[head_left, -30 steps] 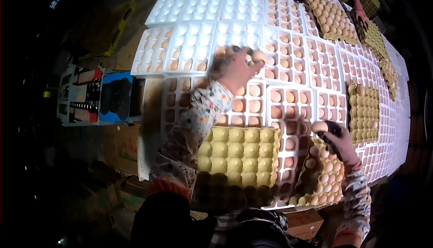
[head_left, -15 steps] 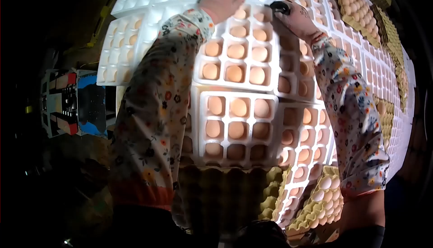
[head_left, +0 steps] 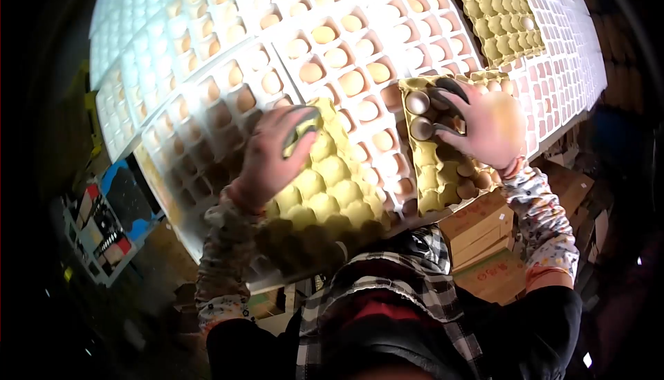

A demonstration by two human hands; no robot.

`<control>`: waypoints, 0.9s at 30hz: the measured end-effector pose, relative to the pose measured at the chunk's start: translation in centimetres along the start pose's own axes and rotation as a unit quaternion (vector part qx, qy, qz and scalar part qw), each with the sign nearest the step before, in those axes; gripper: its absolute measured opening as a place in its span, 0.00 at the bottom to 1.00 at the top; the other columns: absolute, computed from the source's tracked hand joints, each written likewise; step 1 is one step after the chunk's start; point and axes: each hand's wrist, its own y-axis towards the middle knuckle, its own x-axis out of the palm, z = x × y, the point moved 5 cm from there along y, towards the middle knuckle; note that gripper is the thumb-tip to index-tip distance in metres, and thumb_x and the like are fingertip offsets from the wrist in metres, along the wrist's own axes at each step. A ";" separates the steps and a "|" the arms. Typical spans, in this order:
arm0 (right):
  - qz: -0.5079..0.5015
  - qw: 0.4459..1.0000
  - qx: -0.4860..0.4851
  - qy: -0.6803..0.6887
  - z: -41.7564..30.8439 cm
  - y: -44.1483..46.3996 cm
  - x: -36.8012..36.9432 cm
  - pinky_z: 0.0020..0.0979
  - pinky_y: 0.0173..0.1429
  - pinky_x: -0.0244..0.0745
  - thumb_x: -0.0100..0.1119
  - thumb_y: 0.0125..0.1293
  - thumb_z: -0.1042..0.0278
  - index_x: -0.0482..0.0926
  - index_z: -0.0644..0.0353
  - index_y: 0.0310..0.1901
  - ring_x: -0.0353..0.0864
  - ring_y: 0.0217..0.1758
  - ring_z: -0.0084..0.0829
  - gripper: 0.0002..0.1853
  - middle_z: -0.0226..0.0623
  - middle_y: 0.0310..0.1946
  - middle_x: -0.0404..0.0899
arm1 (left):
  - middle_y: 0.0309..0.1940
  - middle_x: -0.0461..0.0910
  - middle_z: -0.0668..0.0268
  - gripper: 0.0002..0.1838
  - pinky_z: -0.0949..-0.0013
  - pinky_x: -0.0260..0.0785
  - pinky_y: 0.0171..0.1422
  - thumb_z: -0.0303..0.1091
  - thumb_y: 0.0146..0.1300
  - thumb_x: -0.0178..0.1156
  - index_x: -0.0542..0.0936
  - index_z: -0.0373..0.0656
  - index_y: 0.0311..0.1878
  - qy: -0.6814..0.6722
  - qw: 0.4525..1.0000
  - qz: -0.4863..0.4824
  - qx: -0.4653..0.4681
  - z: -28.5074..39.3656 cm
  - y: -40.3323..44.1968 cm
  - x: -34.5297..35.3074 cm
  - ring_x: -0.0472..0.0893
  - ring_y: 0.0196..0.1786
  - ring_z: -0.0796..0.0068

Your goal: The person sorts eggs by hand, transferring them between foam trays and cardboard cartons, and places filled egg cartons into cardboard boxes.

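Note:
My left hand [head_left: 277, 152] is over the upper left edge of a yellow pulp egg tray [head_left: 325, 200], slightly blurred. Its thumb and dark-tipped fingers curve apart, with yellow tray showing between them and no egg seen in them. That tray shows no eggs. My right hand [head_left: 477, 121] reaches over a second pulp tray [head_left: 429, 179], which is partly filled. Thumb and fingers are spread there, their dark tips close to a brown egg [head_left: 420, 129] and another egg [head_left: 417, 102]. More eggs [head_left: 465, 188] sit below the palm; the hand hides part of this tray.
White egg trays [head_left: 325, 69] filled with brown eggs cover the broad surface ahead. Another pulp tray [head_left: 494, 17] with few eggs lies at the upper right. Cardboard boxes [head_left: 484, 235] stand below the right edge. A blue and grey machine [head_left: 114, 214] is at the left.
The view has swung round to the right and back. Both hands have left the white tray at the far side; the left is now over one pulp tray, the right over another.

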 end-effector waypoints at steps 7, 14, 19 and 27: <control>0.094 0.972 -0.198 -0.080 0.0 -3.6 5.9 0.59 0.75 0.46 0.66 0.52 0.59 0.74 0.50 0.56 0.61 0.68 0.53 0.27 0.52 0.61 0.64 | 0.42 0.81 0.56 0.14 0.66 0.72 0.50 0.27 0.61 0.63 0.79 0.36 0.50 -0.143 0.986 0.062 -0.055 9.2 1.9 6.5 0.80 0.45 0.61; 0.164 0.887 -0.028 0.431 5.9 -2.9 1.7 0.32 0.52 0.76 0.67 0.58 0.67 0.78 0.60 0.51 0.80 0.45 0.31 0.19 0.37 0.42 0.81 | 0.46 0.80 0.55 0.18 0.62 0.71 0.54 0.31 0.60 0.61 0.77 0.36 0.53 -0.081 0.984 0.084 -0.133 9.2 6.4 12.7 0.79 0.48 0.59; 0.319 0.775 0.146 0.525 22.3 1.0 -4.2 0.28 0.44 0.76 0.65 0.62 0.65 0.76 0.67 0.52 0.81 0.41 0.27 0.20 0.38 0.43 0.82 | 0.54 0.74 0.58 0.31 0.53 0.68 0.60 0.33 0.51 0.66 0.73 0.49 0.62 0.264 0.961 -0.077 -0.031 8.6 6.9 18.7 0.73 0.55 0.52; 0.132 0.978 -0.132 0.098 15.1 -3.3 -4.5 0.41 0.67 0.62 0.64 0.59 0.64 0.73 0.56 0.60 0.70 0.60 0.45 0.26 0.44 0.55 0.73 | 0.41 0.81 0.65 0.17 0.68 0.75 0.52 0.34 0.64 0.61 0.79 0.31 0.50 -0.356 0.896 0.122 -0.236 7.3 8.0 15.8 0.81 0.44 0.73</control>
